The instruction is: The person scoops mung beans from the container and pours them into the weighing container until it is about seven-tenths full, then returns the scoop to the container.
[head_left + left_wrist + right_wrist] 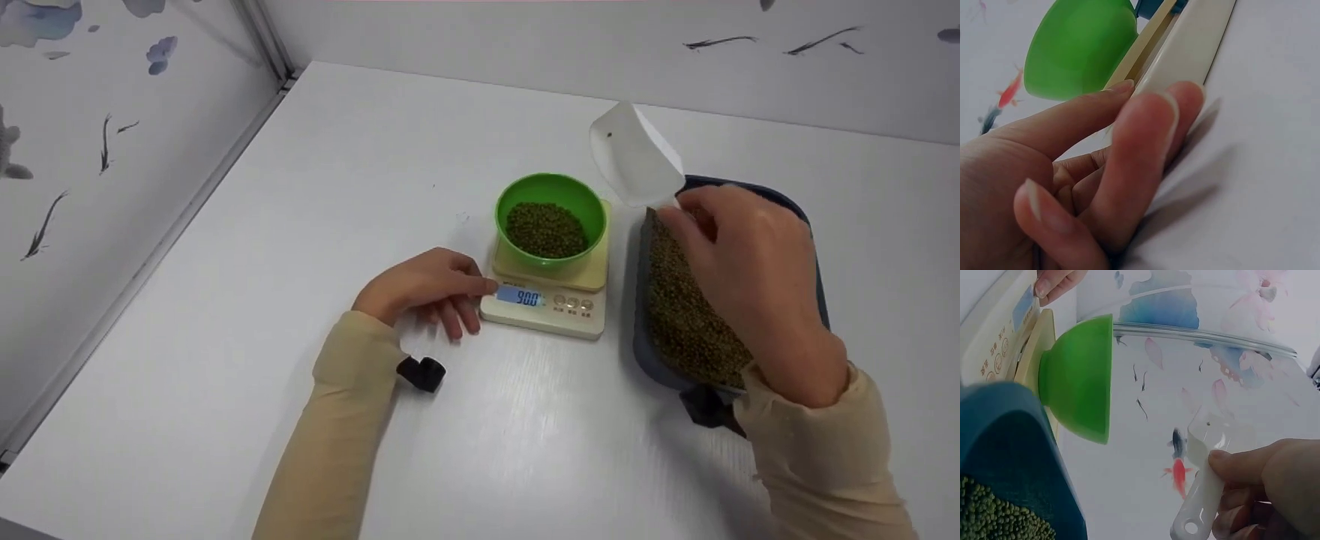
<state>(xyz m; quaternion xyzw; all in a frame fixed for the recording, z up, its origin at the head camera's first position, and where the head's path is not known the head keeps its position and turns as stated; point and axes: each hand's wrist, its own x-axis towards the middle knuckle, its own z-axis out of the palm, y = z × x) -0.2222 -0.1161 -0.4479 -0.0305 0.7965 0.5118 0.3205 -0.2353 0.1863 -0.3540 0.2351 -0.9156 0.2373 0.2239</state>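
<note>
My right hand (pixel 757 262) holds a white plastic scoop (pixel 634 157) by its handle, above a dark blue tub (pixel 643 330) of green beans (pixel 686 322). One bean sticks inside the scoop, seen also in the right wrist view, where the handle (pixel 1199 506) lies between thumb and fingers. A green bowl (pixel 551 187) with beans in it stands on a kitchen scale (pixel 540 319) whose lit display appears to read 90.0. With its thumb at the scale's left edge, my left hand (pixel 431 285) rests beside it, fingers loosely bent. The left wrist view shows these fingertips (pixel 1145 121) near the scale's side.
A white table (pixel 450 450) carries everything. Printed panels (pixel 135 97) rise at the left and back. Each wrist wears a small black mount (pixel 422 373). The tub stands close to the scale's right side.
</note>
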